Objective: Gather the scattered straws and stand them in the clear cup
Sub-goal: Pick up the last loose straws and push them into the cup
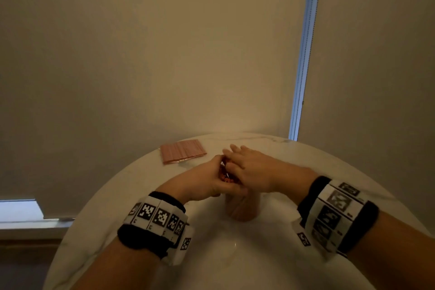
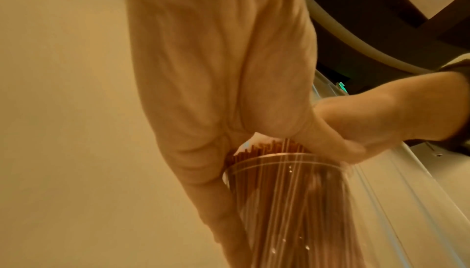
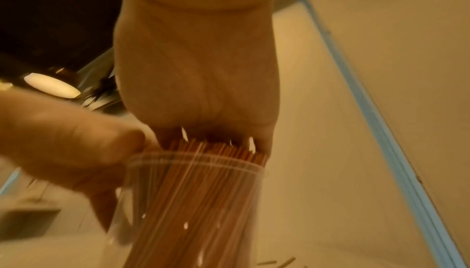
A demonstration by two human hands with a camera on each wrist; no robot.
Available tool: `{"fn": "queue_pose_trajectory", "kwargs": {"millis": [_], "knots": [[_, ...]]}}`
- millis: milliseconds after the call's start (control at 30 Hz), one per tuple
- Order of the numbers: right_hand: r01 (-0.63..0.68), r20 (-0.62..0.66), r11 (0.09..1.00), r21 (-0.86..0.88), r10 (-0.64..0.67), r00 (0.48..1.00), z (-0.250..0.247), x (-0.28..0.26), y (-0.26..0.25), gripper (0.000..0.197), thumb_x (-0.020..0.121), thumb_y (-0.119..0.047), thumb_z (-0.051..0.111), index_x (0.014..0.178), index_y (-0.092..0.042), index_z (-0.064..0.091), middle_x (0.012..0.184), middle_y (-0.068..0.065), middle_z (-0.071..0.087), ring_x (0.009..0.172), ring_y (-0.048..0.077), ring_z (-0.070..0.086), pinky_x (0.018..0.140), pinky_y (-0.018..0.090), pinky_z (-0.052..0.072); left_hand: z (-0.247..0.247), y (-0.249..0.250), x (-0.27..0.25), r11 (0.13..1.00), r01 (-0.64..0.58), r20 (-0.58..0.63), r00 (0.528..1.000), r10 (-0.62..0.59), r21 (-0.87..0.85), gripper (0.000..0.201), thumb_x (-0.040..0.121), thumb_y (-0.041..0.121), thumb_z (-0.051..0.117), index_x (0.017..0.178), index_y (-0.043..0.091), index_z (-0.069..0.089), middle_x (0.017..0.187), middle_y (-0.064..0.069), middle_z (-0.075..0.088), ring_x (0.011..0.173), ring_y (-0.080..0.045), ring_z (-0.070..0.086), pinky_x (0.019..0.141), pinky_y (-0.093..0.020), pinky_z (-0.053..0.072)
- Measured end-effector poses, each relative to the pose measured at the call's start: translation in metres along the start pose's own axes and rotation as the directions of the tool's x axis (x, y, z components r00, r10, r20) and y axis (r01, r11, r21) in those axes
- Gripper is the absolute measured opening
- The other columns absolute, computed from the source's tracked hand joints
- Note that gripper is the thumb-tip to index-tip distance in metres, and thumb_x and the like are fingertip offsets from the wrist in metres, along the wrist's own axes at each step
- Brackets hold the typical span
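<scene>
A clear cup (image 1: 242,209) stands on the round white table (image 1: 235,256), packed with thin red-orange straws (image 1: 226,178) whose tops rise above its rim. My left hand (image 1: 209,179) curls round the straw bundle at the rim, thumb towards me. My right hand (image 1: 251,169) lies over the straw tops with its fingers stretched out. In the left wrist view the straws (image 2: 267,149) poke out of the cup (image 2: 292,202) under my left palm (image 2: 216,71). In the right wrist view my right palm (image 3: 198,71) sits on the straws (image 3: 218,151) in the cup (image 3: 193,196).
A flat pack of pink straws (image 1: 183,151) lies at the table's far edge, left of the hands. A few loose straw pieces (image 3: 279,262) lie on the table beside the cup. Beige blinds hang behind the table.
</scene>
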State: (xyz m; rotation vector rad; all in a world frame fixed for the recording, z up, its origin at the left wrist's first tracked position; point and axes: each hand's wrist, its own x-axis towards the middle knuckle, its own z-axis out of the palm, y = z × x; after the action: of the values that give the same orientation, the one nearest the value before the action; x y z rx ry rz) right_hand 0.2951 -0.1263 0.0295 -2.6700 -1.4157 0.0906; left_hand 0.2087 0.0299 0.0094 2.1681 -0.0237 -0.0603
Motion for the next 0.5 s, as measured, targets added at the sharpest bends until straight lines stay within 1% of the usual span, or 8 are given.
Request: {"fn": "queue_pose_trajectory", "kwargs": {"millis": [33,67,100,167,233,300,400,500], "knots": [[-0.008,0.059,0.999,-0.044,0.011,0.998,0.004,-0.002,-0.003,0.059,0.106,-0.046,0.023,0.159,-0.028,0.007,0.167,0.000,-0.001,0.153,0.025,-0.001,0.123,0.047,0.007,-0.004,-0.001,-0.001,1.000,0.002,0.044,0.999,-0.003,0.018,0.102,0.068,0.043,0.092,0.151,0.027,0.034,0.125,0.008,0.065,0.108,-0.004,0.062,0.094,-0.029,0.055],[-0.018,0.080,0.999,-0.037,0.021,0.997,0.004,-0.003,-0.006,0.059,0.106,-0.048,0.021,0.159,-0.028,0.009,0.167,0.000,0.001,0.153,0.024,-0.001,0.123,0.047,0.007,-0.011,-0.001,-0.003,0.999,0.028,0.100,0.994,-0.032,0.039,0.107,0.071,0.044,0.091,0.156,0.029,0.027,0.131,0.005,0.064,0.114,-0.005,0.060,0.098,-0.031,0.053],[-0.020,0.066,0.999,0.028,0.018,0.998,0.000,-0.005,-0.007,0.057,0.106,-0.049,0.020,0.159,-0.027,0.016,0.167,0.000,0.008,0.153,0.024,0.005,0.123,0.046,0.009,-0.020,-0.002,-0.003,0.995,0.077,0.148,0.985,-0.085,0.059,0.109,0.074,0.049,0.089,0.159,0.031,0.022,0.134,0.002,0.063,0.117,-0.008,0.059,0.096,-0.031,0.052],[-0.015,-0.042,0.965,0.261,0.027,0.999,-0.014,-0.007,-0.004,0.053,0.105,-0.052,0.023,0.148,-0.027,0.042,0.157,0.002,0.037,0.145,0.024,0.032,0.117,0.040,0.024,-0.042,0.000,-0.004,0.976,0.182,0.155,0.968,-0.199,0.117,0.111,0.077,0.063,0.077,0.162,0.026,0.016,0.142,0.000,0.058,0.125,-0.011,0.056,0.092,-0.028,0.053],[-0.012,-0.184,0.929,0.370,0.086,0.979,-0.028,-0.006,0.005,0.049,0.105,-0.053,0.028,0.129,-0.025,0.060,0.133,0.000,0.062,0.123,0.021,0.054,0.105,0.038,0.041,-0.063,0.001,0.003,0.951,0.234,0.059,0.966,-0.250,0.204,0.101,0.077,0.075,0.058,0.158,0.019,0.032,0.139,0.000,0.060,0.122,-0.012,0.059,0.091,-0.029,0.056],[-0.069,-0.235,0.949,0.307,0.146,0.961,-0.039,0.001,0.021,0.039,0.105,-0.044,0.035,0.122,-0.021,0.063,0.118,0.001,0.067,0.107,0.020,0.060,0.095,0.038,0.048,-0.078,-0.003,0.020,0.928,0.235,-0.031,0.971,-0.236,0.288,0.079,0.085,0.075,0.047,0.141,0.019,0.053,0.124,0.003,0.067,0.110,-0.011,0.065,0.091,-0.034,0.059],[-0.228,-0.126,0.946,0.229,0.261,0.957,-0.042,0.020,0.052,0.032,0.105,-0.032,0.043,0.119,-0.015,0.065,0.111,0.004,0.069,0.097,0.020,0.062,0.086,0.033,0.050,-0.091,-0.015,0.054,0.880,0.234,-0.075,0.972,-0.223,0.414,0.050,0.099,0.062,0.049,0.126,0.022,0.062,0.108,0.007,0.071,0.098,-0.009,0.069,0.090,-0.036,0.061],[-0.315,0.059,0.941,0.121,0.310,0.949,-0.029,0.042,0.079,0.037,0.104,-0.037,0.046,0.116,-0.011,0.068,0.110,0.005,0.070,0.099,0.020,0.064,0.092,0.035,0.051,-0.091,-0.031,0.091,0.791,0.228,-0.080,0.972,-0.223,0.567,0.039,0.102,0.054,0.052,0.120,0.024,0.067,0.100,0.011,0.074,0.091,-0.007,0.071,0.091,-0.038,0.060]]}}
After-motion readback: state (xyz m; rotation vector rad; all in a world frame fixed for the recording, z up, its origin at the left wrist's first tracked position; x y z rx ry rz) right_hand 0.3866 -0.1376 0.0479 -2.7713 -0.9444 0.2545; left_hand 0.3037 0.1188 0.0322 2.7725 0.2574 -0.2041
